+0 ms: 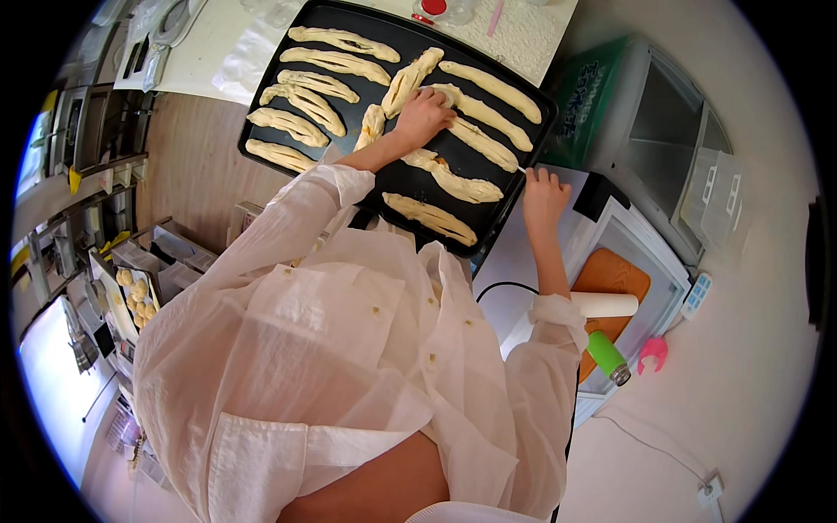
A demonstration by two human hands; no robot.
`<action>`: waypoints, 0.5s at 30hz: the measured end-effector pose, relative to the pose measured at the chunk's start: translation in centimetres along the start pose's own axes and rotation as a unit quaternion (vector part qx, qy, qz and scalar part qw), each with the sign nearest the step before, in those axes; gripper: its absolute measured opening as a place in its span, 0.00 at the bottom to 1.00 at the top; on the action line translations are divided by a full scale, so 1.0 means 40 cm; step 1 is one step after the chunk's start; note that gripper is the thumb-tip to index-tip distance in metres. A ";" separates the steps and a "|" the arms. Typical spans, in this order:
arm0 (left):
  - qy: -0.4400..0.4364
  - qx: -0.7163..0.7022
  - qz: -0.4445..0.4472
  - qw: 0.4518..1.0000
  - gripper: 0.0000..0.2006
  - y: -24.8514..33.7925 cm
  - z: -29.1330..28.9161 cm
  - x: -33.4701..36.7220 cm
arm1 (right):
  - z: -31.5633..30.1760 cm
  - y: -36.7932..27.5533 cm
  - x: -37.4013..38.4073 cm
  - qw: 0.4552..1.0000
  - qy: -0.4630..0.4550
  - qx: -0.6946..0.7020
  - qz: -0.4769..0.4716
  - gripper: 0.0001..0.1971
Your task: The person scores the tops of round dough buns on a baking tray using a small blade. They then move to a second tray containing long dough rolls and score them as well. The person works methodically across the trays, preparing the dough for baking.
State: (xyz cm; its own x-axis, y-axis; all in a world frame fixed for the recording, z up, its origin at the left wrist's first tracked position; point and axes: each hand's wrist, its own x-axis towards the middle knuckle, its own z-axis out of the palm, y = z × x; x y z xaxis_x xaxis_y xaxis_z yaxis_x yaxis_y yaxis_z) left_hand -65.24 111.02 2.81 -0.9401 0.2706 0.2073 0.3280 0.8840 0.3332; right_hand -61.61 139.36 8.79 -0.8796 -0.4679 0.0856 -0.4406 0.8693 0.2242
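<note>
Strips of raw dough (pixel 336 63), several with slits along them, lie in two columns on a large black baking tray (pixel 403 196). Over the tray's middle, my left hand (pixel 425 118) has its fingers curled at the left end of a dough strip (pixel 482 144) in the right column. At the tray's right edge my right hand (pixel 545 196) is closed, with a thin pale tip showing at its fingers near that strip's right end. What it holds is too small to tell. Shorter dough pieces (pixel 414 83) lie beside my left hand, a brownish filling showing in places.
A pale table (pixel 196 70) carries the tray. On the right stand a green box (pixel 593 105), a glass-topped white cabinet (pixel 602 288) with a brown board (pixel 615 275), a white roll (pixel 604 304) and a green bottle (pixel 608 356). Round buns (pixel 137 296) sit on the left.
</note>
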 end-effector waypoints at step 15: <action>0.039 -0.036 0.096 0.994 0.08 0.016 0.001 -0.024 | -0.036 -0.036 0.064 0.996 0.072 0.048 -0.006 0.10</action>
State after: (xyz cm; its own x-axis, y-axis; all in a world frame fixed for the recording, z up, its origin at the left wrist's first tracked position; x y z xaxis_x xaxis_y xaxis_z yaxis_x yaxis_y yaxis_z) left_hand -64.13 111.32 2.79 -0.8506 0.3986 0.3430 0.5086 0.7890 0.3446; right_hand -62.94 136.67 10.10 -0.8424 -0.4903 0.2237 -0.4723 0.8715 0.1318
